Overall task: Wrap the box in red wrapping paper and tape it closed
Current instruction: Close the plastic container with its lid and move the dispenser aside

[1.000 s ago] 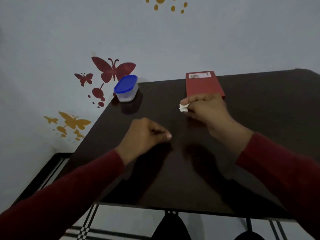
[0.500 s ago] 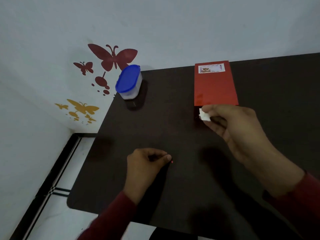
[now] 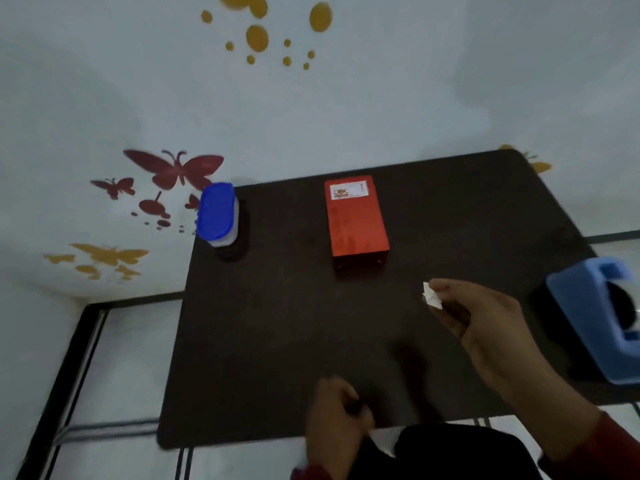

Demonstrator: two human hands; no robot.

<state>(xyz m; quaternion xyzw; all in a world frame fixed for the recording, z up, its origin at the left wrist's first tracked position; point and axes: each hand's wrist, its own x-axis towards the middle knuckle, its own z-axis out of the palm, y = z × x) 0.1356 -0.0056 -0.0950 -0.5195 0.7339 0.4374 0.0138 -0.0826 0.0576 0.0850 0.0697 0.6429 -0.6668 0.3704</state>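
Observation:
The box (image 3: 356, 220), wrapped in red paper with a small white label at its far end, lies flat on the dark table (image 3: 277, 323). My right hand (image 3: 481, 320) hovers in front of and to the right of it, pinching a small crumpled white scrap (image 3: 432, 295). My left hand (image 3: 337, 417) sits at the table's near edge with its fingers curled; nothing shows in it. A blue tape dispenser (image 3: 602, 320) stands at the right edge of the table, partly cut off by the frame.
A clear tub with a blue lid (image 3: 217, 214) stands at the table's far left corner, against the wall with butterfly stickers. Tiled floor shows to the left of and below the table.
My right hand has drawn back from the red box to the right with the white scrap. My left hand has pulled back to the table's near edge. The view shifted and the tape dispenser came into sight.

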